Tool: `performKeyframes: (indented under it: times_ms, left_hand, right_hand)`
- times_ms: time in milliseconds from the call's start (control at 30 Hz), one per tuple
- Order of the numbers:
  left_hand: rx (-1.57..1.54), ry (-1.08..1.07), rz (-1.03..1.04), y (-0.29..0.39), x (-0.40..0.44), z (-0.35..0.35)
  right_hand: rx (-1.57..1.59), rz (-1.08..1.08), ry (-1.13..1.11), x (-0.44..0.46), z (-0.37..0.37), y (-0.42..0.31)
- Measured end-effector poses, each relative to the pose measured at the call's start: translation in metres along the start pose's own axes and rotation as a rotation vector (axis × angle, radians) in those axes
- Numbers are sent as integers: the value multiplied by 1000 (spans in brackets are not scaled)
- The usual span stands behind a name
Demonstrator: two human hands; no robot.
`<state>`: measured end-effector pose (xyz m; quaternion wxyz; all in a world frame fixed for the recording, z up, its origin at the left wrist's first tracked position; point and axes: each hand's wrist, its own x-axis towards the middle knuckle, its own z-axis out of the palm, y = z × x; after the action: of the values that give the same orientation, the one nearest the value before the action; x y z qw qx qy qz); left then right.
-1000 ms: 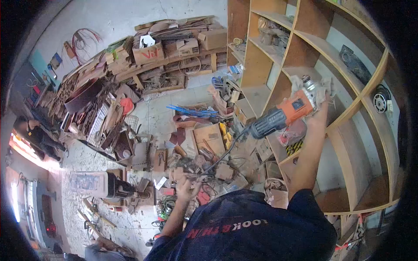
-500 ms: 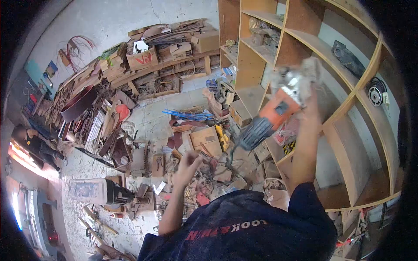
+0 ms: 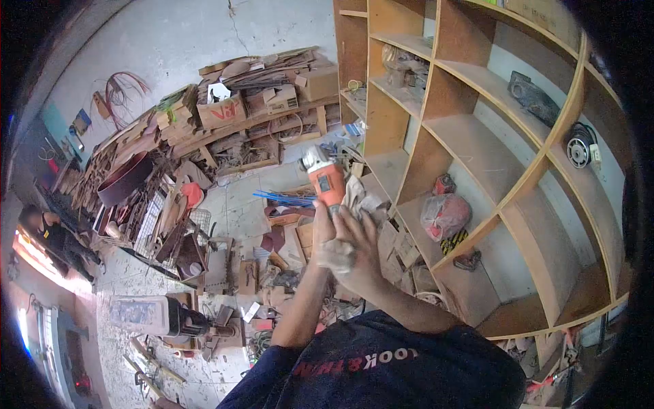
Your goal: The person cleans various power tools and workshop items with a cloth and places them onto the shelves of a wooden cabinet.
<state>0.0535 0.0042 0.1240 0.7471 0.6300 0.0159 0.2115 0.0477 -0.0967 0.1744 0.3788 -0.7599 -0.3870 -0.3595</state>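
An orange angle grinder (image 3: 327, 183) with a metal head points away from me in front of my chest. My left hand (image 3: 322, 232) is closed on its lower body, and the handle is hidden behind my hands. Close against it, my right hand (image 3: 361, 249) grips a pale rag (image 3: 361, 196). Cloth shows on both sides of the right hand's fingers, pressed toward the grinder's handle.
A wooden shelf unit (image 3: 470, 146) stands at the right, with a plastic bag (image 3: 446, 215) and a coiled cord (image 3: 580, 146) on it. Wood scraps and tools litter the floor. A wire cart (image 3: 146, 218) is at the left, where a person (image 3: 51, 235) stands farther off.
The grinder has come down and left from in front of the shelves, its head still pointing away. My left hand has joined it, and my right hand has shifted from its head to its handle.
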Motion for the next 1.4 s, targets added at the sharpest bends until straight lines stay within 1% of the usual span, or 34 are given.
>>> performKeyframes:
  times_ms: [33, 100, 133, 200, 233, 267, 300, 333, 367, 400, 467, 500, 533, 567, 633, 667, 700, 733, 800, 833, 900, 933, 967, 1033, 1100, 1167, 1233, 1267, 1300, 1367, 1400]
  left_hand:
    - [139, 3, 82, -18, 0, -8]
    - [425, 1, 236, -40, -6, -21]
    - [179, 82, 10, 8, -25, 6]
    - [175, 106, -85, -6, -22, -5]
    - [232, 158, -40, -12, -21, -8]
    - [229, 169, -35, -20, -15, -22]
    - [660, -20, -41, -33, 1, -43]
    - [358, -62, -62, -29, -5, -46]
    - [24, -96, -97, -23, -10, -49]
    - [-275, -122, -144, -16, -16, -51]
    - [363, 101, 58, -1, -30, -40]
    - [254, 172, 153, -5, -29, -33]
    - [275, 138, -122, 19, -32, -31]
    - [277, 146, -123, 20, -29, -34]
    - [262, 228, 257, 22, -15, -40]
    - [239, 303, 259, 28, -7, -41]
    - [-14, 253, 255, -2, -2, -60]
    - [-204, 224, 208, 10, -1, -58]
    - [-327, 218, 236, 16, -2, -67]
    - [-388, 213, 250, 20, -2, -71]
    - [-62, 375, 291, 66, 3, -61]
    - [-315, 392, 227, 97, 0, -47]
    - [-295, 412, 235, 104, 2, -55]
    - [-385, 404, 282, 124, 11, -70]
    - [-560, 411, 330, 148, 22, -102]
    - [-529, 511, 487, 189, 26, -121]
    - [-529, 441, 481, 201, 24, -152]
    - [-522, 507, 493, 203, 19, -154]
    - [-526, 372, 463, 196, 10, -172]
    - [-517, 353, 449, 189, -7, -170]
    - [-511, 327, 406, 180, -13, -171]
  right_hand:
    - [-175, 24, 49, 9, 7, -5]
    - [-347, 56, 96, 29, 22, 14]
    - [174, 286, -46, 46, 40, 49]
    - [705, 501, -210, 58, 44, 52]
    - [672, 535, -342, 46, 40, 43]
    - [521, 438, -329, 31, 33, 29]
    - [344, 276, -249, 11, 24, 13]
    - [213, 165, -215, -8, 17, -1]
    - [140, 116, -206, -17, 17, -7]
    - [-9, 0, -228, -11, 28, -2]
    - [343, 277, -240, 14, 43, 7]
    - [838, 654, -207, 45, 43, 7]
    - [1203, 678, -169, 60, 59, 19]
    - [1209, 677, -177, 60, 58, 13]
    - [734, 500, -247, 50, 48, -4]
    - [278, -41, -114, 26, 55, 4]
    - [394, 93, -141, 15, 50, -4]
    - [509, 231, -152, 3, 46, -13]
    - [601, 271, -28, -4, 27, -35]
    - [773, 433, -160, -19, 30, -33]
    - [941, 594, -295, -32, 29, -33]
    - [834, 592, -457, -33, 27, -34]
    - [722, 589, -618, -37, 23, -34]
    - [628, 378, -682, -73, 31, -21]
    - [1003, 470, -746, -143, 43, 5]
    - [1326, 582, -773, -214, 48, 64]
    - [535, 715, -958, -227, 24, 114]
    - [422, 707, -940, -222, 20, 118]
    - [310, 702, -923, -215, 17, 122]
    - [528, 603, -849, -157, 13, 117]
    - [573, 553, -875, -130, 14, 114]
